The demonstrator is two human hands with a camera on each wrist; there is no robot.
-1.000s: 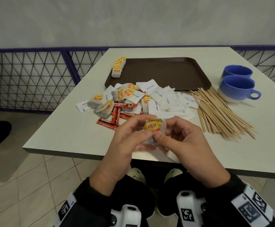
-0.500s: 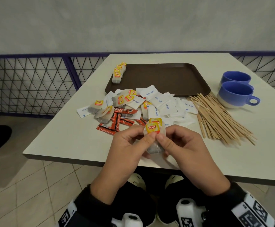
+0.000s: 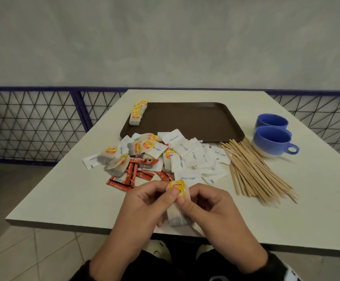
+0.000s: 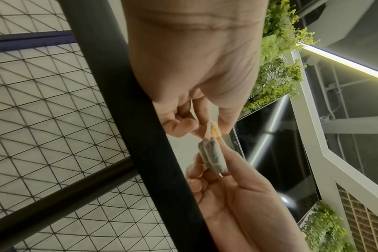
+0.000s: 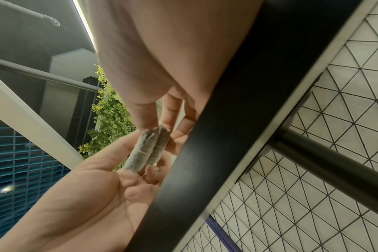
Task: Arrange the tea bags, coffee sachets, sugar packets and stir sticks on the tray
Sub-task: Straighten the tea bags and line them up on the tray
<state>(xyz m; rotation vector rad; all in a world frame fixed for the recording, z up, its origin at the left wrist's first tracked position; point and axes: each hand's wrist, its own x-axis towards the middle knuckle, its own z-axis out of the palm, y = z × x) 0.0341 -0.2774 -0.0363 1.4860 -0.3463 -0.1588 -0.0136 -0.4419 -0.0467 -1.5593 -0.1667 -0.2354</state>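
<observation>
The yellow tag [image 3: 177, 188] is now tucked lower; both hands, left hand [image 3: 144, 207] and right hand [image 3: 211, 211], pinch one tea bag [image 3: 176, 214] at lower centre, seemingly tidying it for the tray [image 3: 185, 120].

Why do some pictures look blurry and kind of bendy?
Head view: sharp in the middle, where both hands pinch the tea bag, but the table spreads wide at the edges. Left wrist view: the tea bag is soft. Right wrist view: the dark table edge is smeared and close.

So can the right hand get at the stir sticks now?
Probably not yet: the right hand and the left hand both pinch a tea bag. The stir sticks lie uncovered on its side.
</observation>
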